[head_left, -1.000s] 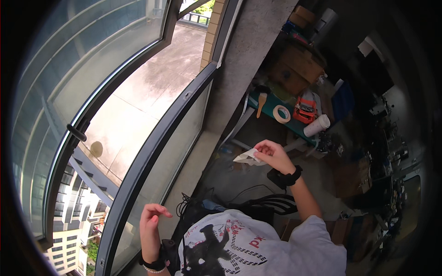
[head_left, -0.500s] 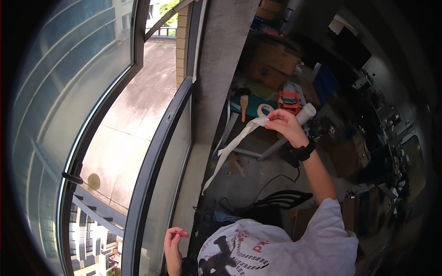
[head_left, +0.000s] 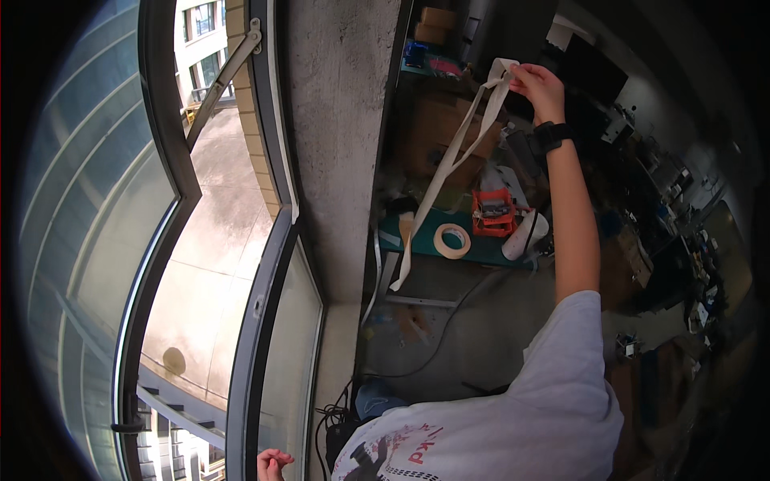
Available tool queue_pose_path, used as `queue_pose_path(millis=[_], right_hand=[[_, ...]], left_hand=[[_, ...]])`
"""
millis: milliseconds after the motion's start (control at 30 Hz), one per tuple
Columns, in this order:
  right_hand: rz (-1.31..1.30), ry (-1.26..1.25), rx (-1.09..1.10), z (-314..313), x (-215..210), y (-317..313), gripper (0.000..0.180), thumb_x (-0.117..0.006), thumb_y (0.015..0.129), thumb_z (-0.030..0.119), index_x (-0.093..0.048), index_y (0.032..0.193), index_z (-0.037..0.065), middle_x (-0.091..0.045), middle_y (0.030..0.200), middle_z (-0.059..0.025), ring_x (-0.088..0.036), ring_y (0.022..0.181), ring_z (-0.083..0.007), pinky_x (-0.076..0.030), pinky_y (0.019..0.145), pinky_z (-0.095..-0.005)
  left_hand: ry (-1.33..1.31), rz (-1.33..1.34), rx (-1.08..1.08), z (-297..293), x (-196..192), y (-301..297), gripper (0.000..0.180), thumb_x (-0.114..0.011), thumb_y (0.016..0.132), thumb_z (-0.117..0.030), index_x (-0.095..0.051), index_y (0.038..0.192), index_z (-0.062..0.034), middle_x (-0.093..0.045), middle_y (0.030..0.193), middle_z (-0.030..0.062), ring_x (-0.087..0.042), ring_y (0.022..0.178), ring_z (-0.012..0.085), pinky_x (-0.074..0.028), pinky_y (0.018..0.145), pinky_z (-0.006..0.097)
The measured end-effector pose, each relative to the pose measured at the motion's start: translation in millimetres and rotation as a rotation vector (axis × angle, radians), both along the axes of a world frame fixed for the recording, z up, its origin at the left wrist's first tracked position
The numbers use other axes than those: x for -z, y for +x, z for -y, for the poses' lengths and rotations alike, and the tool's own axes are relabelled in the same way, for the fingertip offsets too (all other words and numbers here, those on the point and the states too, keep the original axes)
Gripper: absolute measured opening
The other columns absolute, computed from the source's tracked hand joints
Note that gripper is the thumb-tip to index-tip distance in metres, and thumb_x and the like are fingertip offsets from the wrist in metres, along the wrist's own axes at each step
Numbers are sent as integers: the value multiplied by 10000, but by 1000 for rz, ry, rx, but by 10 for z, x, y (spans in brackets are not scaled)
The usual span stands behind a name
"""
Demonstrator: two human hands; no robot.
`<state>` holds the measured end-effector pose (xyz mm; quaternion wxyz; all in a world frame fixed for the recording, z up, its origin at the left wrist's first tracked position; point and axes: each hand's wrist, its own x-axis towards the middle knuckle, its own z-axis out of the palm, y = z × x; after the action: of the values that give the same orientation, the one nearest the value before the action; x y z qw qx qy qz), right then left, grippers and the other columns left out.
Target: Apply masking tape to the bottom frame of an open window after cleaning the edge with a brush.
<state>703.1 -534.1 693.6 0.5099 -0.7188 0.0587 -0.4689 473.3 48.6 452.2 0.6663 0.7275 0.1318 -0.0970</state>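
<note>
**A:** How is the right arm set?

**B:** It is stretched up and away from the body, toward one o'clock in the picture, elbow nearly straight. The right hand (head_left: 539,84) sits at the far end, with a dark watch (head_left: 551,135) on the wrist just below it. Its fingers are pinched closed on the top end of a long pale strip of tape (head_left: 449,164).

**A:** And where does that strip run?

**B:** From the hand it hangs down toward seven o'clock, two bands side by side near the top that seem to join lower down. Its free end dangles in front of the green table (head_left: 417,239), near the concrete pillar (head_left: 341,144).

**A:** The other hand?

**B:** The left hand (head_left: 273,463) only peeks in at six o'clock, at the very bottom edge beside the window frame (head_left: 265,305). The fingers look loosely curled and it holds nothing that I can see, though part of it is cut off.

**A:** Counts, please.

**B:** Two hands, one watch, one hanging strip. On the green table: one roll of masking tape (head_left: 452,240) lying flat, one red tool box (head_left: 492,212) at its three o'clock, and one white roll (head_left: 523,234) tilted further right. Behind the strip, at twelve o'clock from the table, one large cardboard box (head_left: 437,128). The clutter at three o'clock is too dark to count.
</note>
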Motion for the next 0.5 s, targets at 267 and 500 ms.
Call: queue_pose_path(millis=[267, 500], right_hand=[[1, 104, 108, 968, 169, 677, 228, -614, 807, 63, -591, 992, -69, -607, 1004, -149, -609, 908, -204, -507, 818, -263], [-121, 83, -11, 1466, 956, 747, 233, -642, 784, 104, -624, 994, 6, -632, 934, -79, -603, 847, -145, -480, 765, -248]], left_hand=[[-192, -80, 2, 744, 36, 754, 205, -418, 922, -161, -511, 997, 5, -520, 914, 74, -520, 861, 155, -425, 841, 305], [-109, -193, 67, 1208, -70, 1325, 191, -412, 924, -156, -520, 944, -1, -519, 889, 63, -522, 852, 149, -426, 838, 296]])
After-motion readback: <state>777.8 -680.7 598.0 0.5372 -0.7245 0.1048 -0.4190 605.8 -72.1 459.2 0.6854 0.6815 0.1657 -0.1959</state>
